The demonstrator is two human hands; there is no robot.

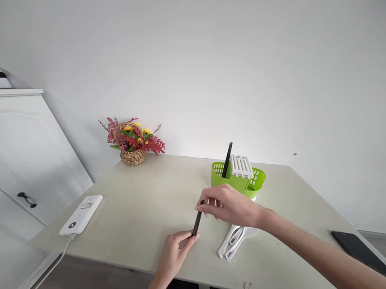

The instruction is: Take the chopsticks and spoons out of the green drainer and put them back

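Black chopsticks [197, 222] stretch between my two hands above the table, bundled together. My left hand [175, 251] pinches their lower end between thumb and fingers. At the upper end, the fingers of my right hand [226, 205] close around the tips. Just behind my right hand stands a green utensil basket [236, 183] with a white slatted rack [241, 166] in its middle. More black chopsticks [227, 160] lean upright in its left compartment. White utensils with labelled handles [235, 244] lie on the table under my right forearm, their far ends partly hidden.
A wicker basket of artificial flowers [132, 155] stands at the back left of the table [163, 195]. A white power bank [81, 215] with a cable lies at the left edge, a black phone [360, 251] at the right. A white cabinet [24, 150] is beyond the left side.
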